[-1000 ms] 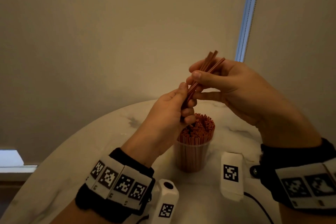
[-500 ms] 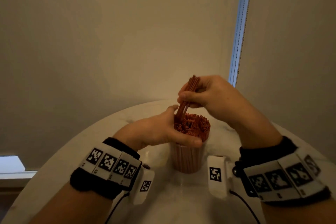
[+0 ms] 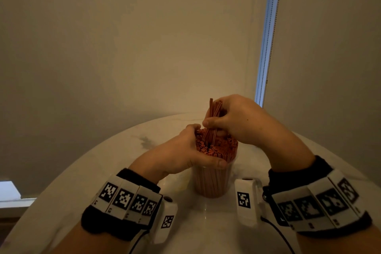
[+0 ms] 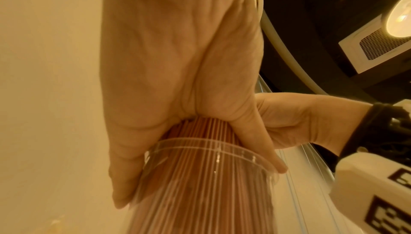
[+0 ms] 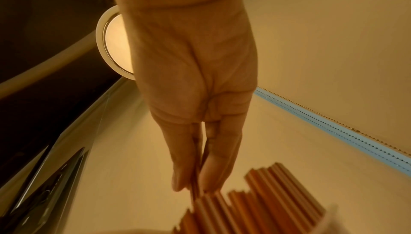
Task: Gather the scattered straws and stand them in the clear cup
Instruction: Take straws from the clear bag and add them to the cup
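Note:
A clear cup (image 3: 212,181) packed with thin red straws (image 3: 222,146) stands on the round marble table (image 3: 103,171). My left hand (image 3: 185,150) wraps the cup's rim, thumb across the front; the left wrist view shows the fingers (image 4: 262,143) curled round the cup (image 4: 200,176). My right hand (image 3: 231,121) pinches a small bunch of red straws (image 3: 213,117) upright, lower ends dipping in among the packed straws. In the right wrist view the fingers (image 5: 182,158) pinch the bunch of straws (image 5: 195,176) above the packed straws (image 5: 255,202).
A pale wall rises behind the table, with a blue blind strip (image 3: 268,37) at the right. White tagged camera units (image 3: 245,200) sit on both wrists near the cup. Bare marble lies left and in front of the cup.
Both hands came down from mid-air to the cup. The left hand let go of the bunch and took the cup's rim; the right hand lowered the bunch into the packed straws.

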Tool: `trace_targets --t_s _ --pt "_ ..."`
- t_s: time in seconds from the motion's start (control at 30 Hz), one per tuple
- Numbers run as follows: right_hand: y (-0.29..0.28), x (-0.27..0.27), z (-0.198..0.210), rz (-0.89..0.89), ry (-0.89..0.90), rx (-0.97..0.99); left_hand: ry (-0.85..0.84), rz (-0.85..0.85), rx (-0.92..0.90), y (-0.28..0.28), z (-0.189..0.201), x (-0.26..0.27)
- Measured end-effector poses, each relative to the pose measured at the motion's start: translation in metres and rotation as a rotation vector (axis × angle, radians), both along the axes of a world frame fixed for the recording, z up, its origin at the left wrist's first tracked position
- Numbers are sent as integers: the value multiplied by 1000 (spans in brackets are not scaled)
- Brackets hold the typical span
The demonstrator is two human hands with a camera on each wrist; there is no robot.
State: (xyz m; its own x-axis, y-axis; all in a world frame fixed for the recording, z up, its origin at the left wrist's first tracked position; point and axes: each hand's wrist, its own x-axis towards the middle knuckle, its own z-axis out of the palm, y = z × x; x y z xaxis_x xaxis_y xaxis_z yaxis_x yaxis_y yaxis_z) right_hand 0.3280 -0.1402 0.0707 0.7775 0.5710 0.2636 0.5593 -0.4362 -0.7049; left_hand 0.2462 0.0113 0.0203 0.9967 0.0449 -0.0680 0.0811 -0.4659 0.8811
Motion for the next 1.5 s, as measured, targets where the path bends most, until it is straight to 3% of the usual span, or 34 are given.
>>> trace_targets --t_s 0.2,0.5,0.6,0.77,0.9,1.03,1.17,1.3,1.5 --pt "3 -4 0 -42 -66 23 -24 -1 -5 -1 1 -3" --pt "5 -6 -4 -2 43 -68 -73 -8 -52 -1 -2 -2" --pt "8 -6 -5 -49 -35 -35 -79 -25 -53 -1 -2 -1" --pt "5 -8 -3 72 74 -118 -78 -9 -42 -1 -2 -2" --pt "8 -6 -4 -60 -82 -125 -72 -4 -20 0 -3 0" --pt "10 -9 -8 63 -20 -230 -99 -49 -30 0 -4 1" --pt "9 -5 -8 -32 -130 -181 -69 -5 16 0 -4 0" --pt "5 -5 -5 72 -61 -21 -97 -58 -15 0 -4 0" --pt "7 -11 0 26 -195 164 -100 -69 -47 -2 -2 -2"
